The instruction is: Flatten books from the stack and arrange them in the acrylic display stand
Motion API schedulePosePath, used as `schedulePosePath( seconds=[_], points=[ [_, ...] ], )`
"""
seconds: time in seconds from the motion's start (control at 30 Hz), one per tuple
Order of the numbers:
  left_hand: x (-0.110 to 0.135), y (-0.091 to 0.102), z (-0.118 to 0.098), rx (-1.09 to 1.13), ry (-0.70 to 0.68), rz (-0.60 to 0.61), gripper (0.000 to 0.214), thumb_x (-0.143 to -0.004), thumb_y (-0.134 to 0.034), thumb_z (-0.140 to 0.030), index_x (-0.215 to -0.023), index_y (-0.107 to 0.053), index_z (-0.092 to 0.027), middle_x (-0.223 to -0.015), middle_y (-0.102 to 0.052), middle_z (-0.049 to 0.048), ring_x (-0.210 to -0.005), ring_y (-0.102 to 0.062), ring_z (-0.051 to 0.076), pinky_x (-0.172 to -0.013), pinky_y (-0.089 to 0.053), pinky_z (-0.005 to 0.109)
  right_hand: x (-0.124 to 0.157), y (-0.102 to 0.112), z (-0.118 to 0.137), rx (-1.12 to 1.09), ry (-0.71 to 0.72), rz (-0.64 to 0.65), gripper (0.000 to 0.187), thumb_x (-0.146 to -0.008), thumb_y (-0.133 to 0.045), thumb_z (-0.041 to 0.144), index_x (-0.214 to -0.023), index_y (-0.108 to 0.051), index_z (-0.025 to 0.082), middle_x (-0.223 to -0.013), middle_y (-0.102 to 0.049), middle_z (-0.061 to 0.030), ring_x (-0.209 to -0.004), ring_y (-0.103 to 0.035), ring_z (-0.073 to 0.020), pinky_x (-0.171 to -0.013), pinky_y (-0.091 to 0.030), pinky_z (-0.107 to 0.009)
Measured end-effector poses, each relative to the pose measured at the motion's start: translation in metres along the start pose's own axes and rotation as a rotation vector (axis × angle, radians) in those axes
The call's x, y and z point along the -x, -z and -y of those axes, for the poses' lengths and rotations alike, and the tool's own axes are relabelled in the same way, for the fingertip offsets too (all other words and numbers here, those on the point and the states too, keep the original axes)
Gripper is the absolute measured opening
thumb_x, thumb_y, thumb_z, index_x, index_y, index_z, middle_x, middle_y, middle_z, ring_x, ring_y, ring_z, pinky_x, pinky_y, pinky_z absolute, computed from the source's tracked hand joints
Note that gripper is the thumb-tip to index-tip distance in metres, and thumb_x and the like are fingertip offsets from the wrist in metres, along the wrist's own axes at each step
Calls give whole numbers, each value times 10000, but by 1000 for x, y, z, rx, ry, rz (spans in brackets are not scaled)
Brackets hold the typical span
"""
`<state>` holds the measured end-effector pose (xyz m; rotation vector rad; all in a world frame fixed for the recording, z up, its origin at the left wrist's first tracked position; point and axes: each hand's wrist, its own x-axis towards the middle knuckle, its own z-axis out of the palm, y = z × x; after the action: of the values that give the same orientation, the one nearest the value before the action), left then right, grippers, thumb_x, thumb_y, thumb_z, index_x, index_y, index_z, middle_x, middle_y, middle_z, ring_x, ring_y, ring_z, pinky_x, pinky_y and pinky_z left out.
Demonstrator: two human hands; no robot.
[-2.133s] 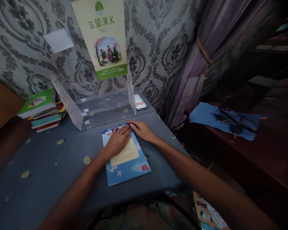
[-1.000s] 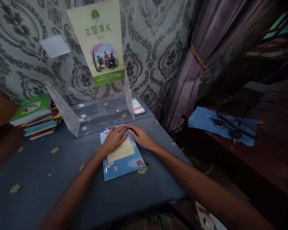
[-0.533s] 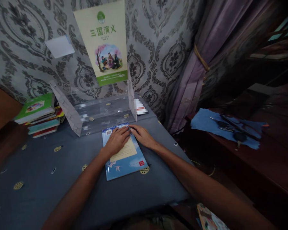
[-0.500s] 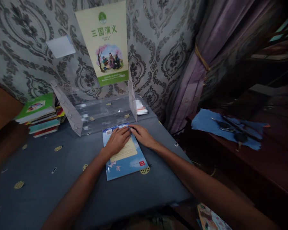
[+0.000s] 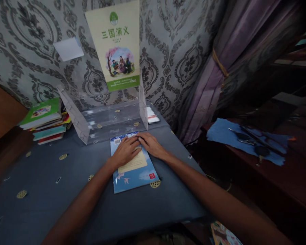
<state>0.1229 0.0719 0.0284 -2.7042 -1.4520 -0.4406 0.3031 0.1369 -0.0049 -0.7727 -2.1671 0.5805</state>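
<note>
A blue book (image 5: 135,182) lies on the table, its barcode and a pale yellow text panel facing up. My left hand (image 5: 126,149) rests across the upper middle of that cover, fingers extended and holding nothing. My right hand (image 5: 151,144) lies over the upper right edge of the book, its fingertips close to the left hand's; its fingers are stretched out too. Just behind the book stands a clear plastic rack (image 5: 107,124). A cream and green book (image 5: 122,51) is upright at the back of the rack, front cover facing me.
A stack of books (image 5: 47,119) sits left of the rack. White paper (image 5: 68,49) is on the patterned wall. A tied purple curtain (image 5: 206,81) hangs at right, beside a dark red surface with a blue cloth (image 5: 219,131) and tools on it. Another book (image 5: 224,234) shows low down.
The view has shifted slightly, so the scene sits a little farther right. My right hand seems to lie a bit flatter; both hands stay on the blue book.
</note>
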Motion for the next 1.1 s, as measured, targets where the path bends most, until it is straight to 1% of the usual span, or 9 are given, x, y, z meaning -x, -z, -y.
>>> schedulePosePath(
  seconds=[0.13,0.33,0.43,0.53,0.63,0.77,0.93,1.1],
  points=[
    [1,0,0,7,13,26,342,-1016,-445,-349,-1301,-569,-207,-1437,-568,101,-1372,-485,233,-1166,-337,506,0,1,1,5,10,1,317,-1002,-432,269,-1223,-652,213,-1202,-712,-102,-1164,-636,-247,-1034,-499,-458],
    [4,-4,-2,8,41,39,390,-1023,-422,-353,-1366,-533,-201,-1484,-528,121,-1413,-444,236,-1181,-312,515,0,1,-3,-18,-10,9,336,-998,-441,294,-1234,-654,185,-1215,-709,-128,-1175,-636,-263,-1039,-494,-472],
    [6,-4,-7,18,46,35,378,-1033,-391,-327,-1364,-545,-228,-1462,-555,103,-1394,-469,232,-1182,-302,533,0,2,-5,-46,-28,-1,337,-1002,-438,307,-1235,-655,199,-1222,-710,-114,-1174,-641,-247,-1033,-498,-452],
    [7,-3,-13,25,33,45,362,-1038,-364,-272,-1326,-583,-252,-1431,-588,81,-1358,-508,216,-1175,-319,519,0,5,-6,-74,-52,4,349,-1011,-420,320,-1233,-660,195,-1222,-713,-108,-1164,-648,-234,-1032,-495,-432],
    [7,-2,-16,23,21,40,368,-1038,-355,-250,-1325,-585,-255,-1420,-597,78,-1361,-504,216,-1166,-336,510,0,7,-5,-85,-68,8,344,-1010,-419,308,-1217,-668,193,-1208,-721,-104,-1148,-655,-231,-1022,-497,-420],
    [7,-2,-16,27,-4,18,367,-1036,-354,-262,-1331,-574,-256,-1404,-605,85,-1351,-509,219,-1158,-343,517,-1,7,-2,-69,-67,12,325,-1000,-436,289,-1208,-667,196,-1191,-727,-96,-1134,-658,-230,-1010,-501,-416],
    [8,-1,-16,29,-12,10,342,-1031,-385,-303,-1295,-589,-223,-1377,-617,100,-1320,-532,233,-1156,-345,520,-1,7,0,-52,-60,3,319,-997,-438,275,-1203,-671,206,-1166,-733,-91,-1114,-663,-230,-998,-508,-418],
    [10,-2,-16,33,-10,33,378,-1038,-371,-327,-1358,-548,-228,-1431,-580,108,-1386,-473,230,-1173,-316,527,-2,10,-1,-72,-76,10,309,-987,-452,250,-1187,-685,215,-1150,-743,-77,-1088,-675,-218,-977,-517,-392]
  ],
)
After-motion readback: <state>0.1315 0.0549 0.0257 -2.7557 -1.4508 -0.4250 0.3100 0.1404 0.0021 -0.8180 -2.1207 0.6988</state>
